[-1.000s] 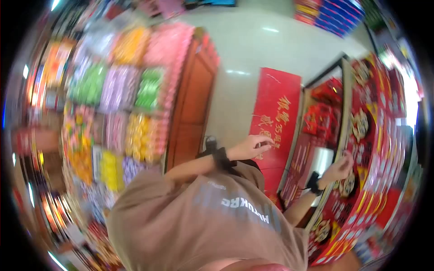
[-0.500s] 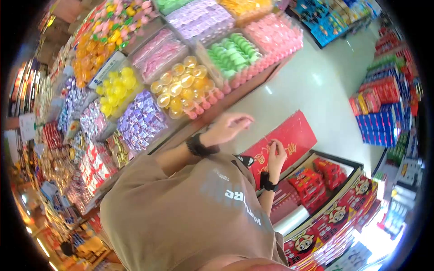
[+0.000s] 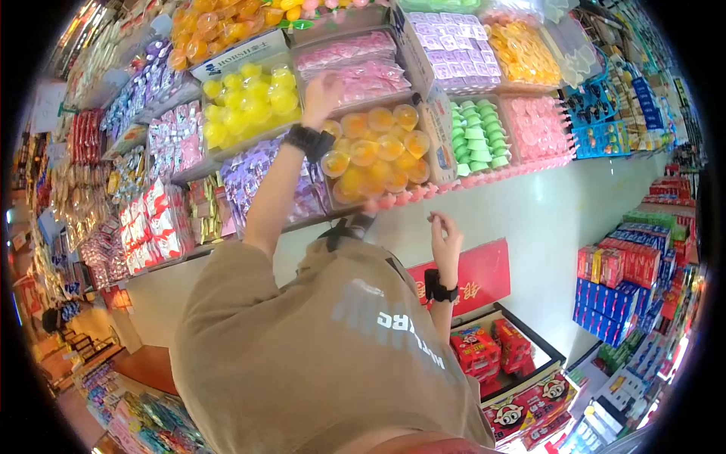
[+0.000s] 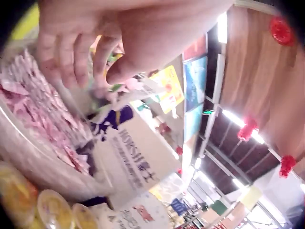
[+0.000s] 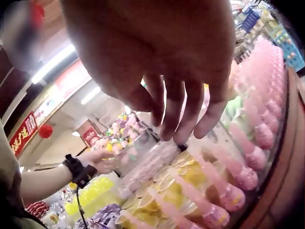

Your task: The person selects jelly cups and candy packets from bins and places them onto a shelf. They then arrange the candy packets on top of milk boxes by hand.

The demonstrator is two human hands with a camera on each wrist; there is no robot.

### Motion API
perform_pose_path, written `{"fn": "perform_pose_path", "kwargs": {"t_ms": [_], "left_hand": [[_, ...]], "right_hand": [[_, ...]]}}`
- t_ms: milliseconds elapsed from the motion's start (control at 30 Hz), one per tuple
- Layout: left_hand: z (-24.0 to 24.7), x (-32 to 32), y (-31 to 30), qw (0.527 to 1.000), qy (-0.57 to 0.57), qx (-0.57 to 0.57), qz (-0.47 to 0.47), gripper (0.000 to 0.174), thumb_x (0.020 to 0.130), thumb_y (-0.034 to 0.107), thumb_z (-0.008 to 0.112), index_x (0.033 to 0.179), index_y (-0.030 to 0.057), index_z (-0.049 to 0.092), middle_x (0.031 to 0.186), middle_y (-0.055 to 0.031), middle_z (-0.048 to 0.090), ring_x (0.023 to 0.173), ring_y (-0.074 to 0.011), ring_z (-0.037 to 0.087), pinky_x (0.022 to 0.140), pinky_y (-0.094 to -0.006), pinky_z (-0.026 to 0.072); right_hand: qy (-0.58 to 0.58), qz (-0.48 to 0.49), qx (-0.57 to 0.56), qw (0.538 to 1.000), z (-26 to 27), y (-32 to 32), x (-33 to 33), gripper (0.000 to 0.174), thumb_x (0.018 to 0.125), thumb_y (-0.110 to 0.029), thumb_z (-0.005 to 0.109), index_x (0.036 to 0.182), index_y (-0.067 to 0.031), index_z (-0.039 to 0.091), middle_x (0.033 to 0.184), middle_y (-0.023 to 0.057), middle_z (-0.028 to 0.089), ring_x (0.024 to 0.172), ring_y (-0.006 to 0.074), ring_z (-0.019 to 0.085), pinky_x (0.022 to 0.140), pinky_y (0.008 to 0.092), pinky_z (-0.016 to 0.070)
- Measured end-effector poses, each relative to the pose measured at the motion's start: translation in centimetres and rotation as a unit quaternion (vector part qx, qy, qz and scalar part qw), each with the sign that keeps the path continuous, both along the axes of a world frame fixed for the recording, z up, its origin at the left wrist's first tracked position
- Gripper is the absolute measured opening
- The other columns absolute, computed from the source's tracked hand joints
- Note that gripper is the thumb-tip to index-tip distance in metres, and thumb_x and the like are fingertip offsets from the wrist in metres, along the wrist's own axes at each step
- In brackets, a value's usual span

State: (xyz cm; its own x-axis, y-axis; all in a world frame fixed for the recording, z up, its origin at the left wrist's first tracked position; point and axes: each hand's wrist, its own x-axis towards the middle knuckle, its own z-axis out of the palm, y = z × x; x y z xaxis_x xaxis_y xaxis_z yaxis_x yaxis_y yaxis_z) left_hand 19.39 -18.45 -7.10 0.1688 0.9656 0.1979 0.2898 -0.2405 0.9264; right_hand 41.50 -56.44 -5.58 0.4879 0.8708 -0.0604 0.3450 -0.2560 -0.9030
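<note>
The left hand (image 3: 323, 98) hangs over the bin of pink wrapped candies (image 3: 363, 82), between yellow balls (image 3: 253, 102) and orange-yellow jelly cups (image 3: 378, 155). In the left wrist view the fingers of this hand (image 4: 105, 43) point down, slightly bent, holding nothing; contact with the bin cannot be told. A white printed card (image 4: 136, 155) stands beside the pink packets (image 4: 40, 112). The right hand (image 3: 446, 240) is in the air before the display's edge, its fingers loosely bent and empty. In the right wrist view this hand (image 5: 157, 52) shows above pink-handled items (image 5: 219, 191).
Green candies (image 3: 478, 136) and pink ones (image 3: 533, 127) lie in bins farther right. Below the right hand are a red panel (image 3: 484, 272) and a case of red packets (image 3: 476, 352). Blue and red boxes (image 3: 605, 303) are stacked at the right.
The head view has turned toward the candy display. The left hand has moved from beside the display to above the pink packets. The right hand, earlier beside the red boxes, is now nearer the display, still empty.
</note>
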Motion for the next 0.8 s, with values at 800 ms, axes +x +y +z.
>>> {"fn": "perform_pose_path", "kwargs": {"t_ms": [800], "left_hand": [[-5.6,0.3,4.6,0.930,0.353,0.016,0.098,0.029,0.083,0.007,0.059,0.110,-0.0010,0.064,0.096,-0.0272,0.070,0.099,-0.0440,0.066,0.089,-0.0528,0.0514]], "right_hand": [[-0.374,0.254,0.226,0.863,-7.6,33.1,-8.4,0.035,0.090,-0.015,0.061,0.120,0.0021,0.062,0.124,0.0261,0.062,0.122,0.0438,0.054,0.105,0.0533,0.0414]]}}
